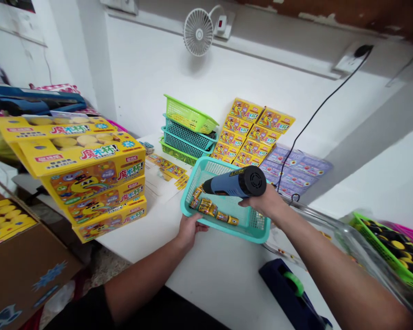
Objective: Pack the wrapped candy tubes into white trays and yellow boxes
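Observation:
My right hand (264, 202) is wrapped round the handle of a blue heat gun (227, 184) with a black vented back end. Its nozzle points left and down into a turquoise plastic basket (253, 236). Several small yellow wrapped cylinders (211, 210) lie in a loose row along the near side of the basket. At the basket's near left edge is my left hand (190, 229), its fingers closed against the rim and partly hidden beneath it. The heat gun's handle is mostly covered by my right hand.
Stacked yellow display boxes (99, 183) stand left, above a brown carton (30, 270). Behind are stacked green and turquoise baskets (189, 130), yellow boxes (251, 133) and purple packs (292, 167). A dark blue tape dispenser (278, 284) sits at front right; a black cable (309, 107) hangs behind.

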Available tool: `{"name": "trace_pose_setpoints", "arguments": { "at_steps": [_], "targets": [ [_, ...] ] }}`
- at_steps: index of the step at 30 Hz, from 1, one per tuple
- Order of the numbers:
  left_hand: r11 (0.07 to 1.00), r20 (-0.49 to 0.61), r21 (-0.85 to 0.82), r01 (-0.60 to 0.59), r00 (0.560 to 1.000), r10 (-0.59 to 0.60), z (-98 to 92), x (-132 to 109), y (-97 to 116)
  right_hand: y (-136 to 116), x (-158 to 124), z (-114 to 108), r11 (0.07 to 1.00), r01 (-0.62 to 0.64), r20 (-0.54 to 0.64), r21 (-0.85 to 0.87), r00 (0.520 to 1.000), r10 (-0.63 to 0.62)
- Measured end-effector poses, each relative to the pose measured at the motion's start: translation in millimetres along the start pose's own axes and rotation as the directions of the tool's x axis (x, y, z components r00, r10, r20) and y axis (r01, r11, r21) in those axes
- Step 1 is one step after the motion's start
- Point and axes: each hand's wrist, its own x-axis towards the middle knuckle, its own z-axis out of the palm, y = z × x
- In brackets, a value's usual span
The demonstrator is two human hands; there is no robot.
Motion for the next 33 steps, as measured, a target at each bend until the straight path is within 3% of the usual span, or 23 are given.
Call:
{"name": "trace_pose_setpoints", "arguments": {
  "at_steps": [14, 18, 20, 22, 24, 25, 26, 28, 31, 33],
  "targets": [
    [0.993, -0.021, 0.114, 0.014, 1.0, -0.012, 4.8, 1, 5, 2, -1, 0, 1.0, 0.026, -0.04, 0.007, 0.999, -0.026],
    [0.973, -0.143, 0.229, 0.006, 0.989, 0.028, 1.2, 0, 11, 11, -7, -6, 0.999, -0.033, -0.054, -0.041, 0.998, 0.03],
    [0.947, -0.266, 0.318, -0.045, 0.955, 0.134, -3.2, -4, 19, 20, -10, -8, 0.996, -0.041, -0.063, -0.077, 0.997, 0.036],
    [0.854, -0.305, 0.474, -0.216, 0.869, 0.389, -3.6, -7, 33, 31, -14, -10, 0.994, -0.03, -0.08, -0.101, 0.997, 0.022],
    [0.651, -0.153, 0.626, -0.429, 0.751, 0.642, 5.1, -3, 54, 41, -16, -10, 0.996, -0.024, -0.105, -0.088, 0.994, 0.015],
    [0.551, -0.029, 0.671, -0.497, 0.724, 0.689, 13.3, 3, 66, 45, -17, -10, 0.997, -0.031, -0.117, -0.069, 0.993, 0.023],
    [0.488, 0.089, 0.694, -0.529, 0.736, 0.671, 23.7, 12, 78, 49, -18, -10, 0.998, -0.046, -0.127, -0.047, 0.991, 0.039],
    [0.46, 0.215, 0.77, -0.442, 0.858, 0.466, 46.9, 41, 96, 55, -18, -10, 0.997, -0.076, -0.139, -0.013, 0.987, 0.074],
    [0.487, 0.202, 0.818, -0.307, 0.945, 0.255, 72.6, 94, 105, 61, -20, -10, 0.995, -0.102, -0.157, 0.01, 0.982, 0.102],
    [0.515, 0.18, 0.828, -0.224, 0.974, 0.135, 77.0, 122, 97, 65, -24, -11, 0.994, -0.11, -0.157, 0.023, 0.981, 0.112]
  ]
}}
